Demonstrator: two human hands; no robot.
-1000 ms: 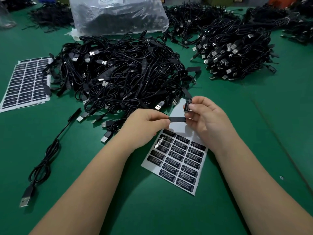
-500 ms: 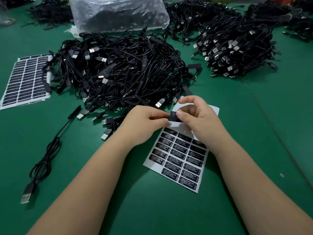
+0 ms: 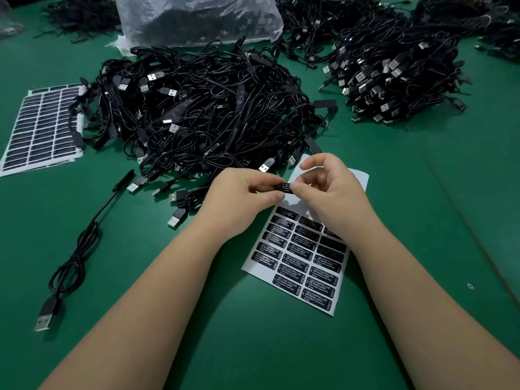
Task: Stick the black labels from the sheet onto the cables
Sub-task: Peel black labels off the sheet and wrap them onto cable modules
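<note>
Left hand (image 3: 247, 192): thumb and fingers curled, pinching the left end of a small black controller (image 3: 281, 187) just above the sheet.
Right hand (image 3: 326, 190): thumb and forefinger pinch a black label (image 3: 288, 187) against the controller's right end; the other fingers are loosely curled above it.
Label: white print faces up, partly hidden by the right thumb; it sits between the two hands, touching both sets of fingertips.
Sheet (image 3: 302, 257): white backing, lying flat on the bench directly under and in front of the hands; its far rows are bare, and rows of black labels fill the near part. The right wrist covers part of its right edge.
Cable pile (image 3: 202, 114): large black tangle with USB plugs, just beyond the hands, its near edge close to the left knuckles.
Second pile (image 3: 399, 71): far right, well apart from the hands.
Loose cable (image 3: 76, 257): lies alone on the left, USB plug toward the near edge.
Other sheet (image 3: 39, 128): far left, partly under the pile's edge.
Bag (image 3: 197, 18): clear plastic, behind the pile.
Bench (image 3: 253, 347): green.
</note>
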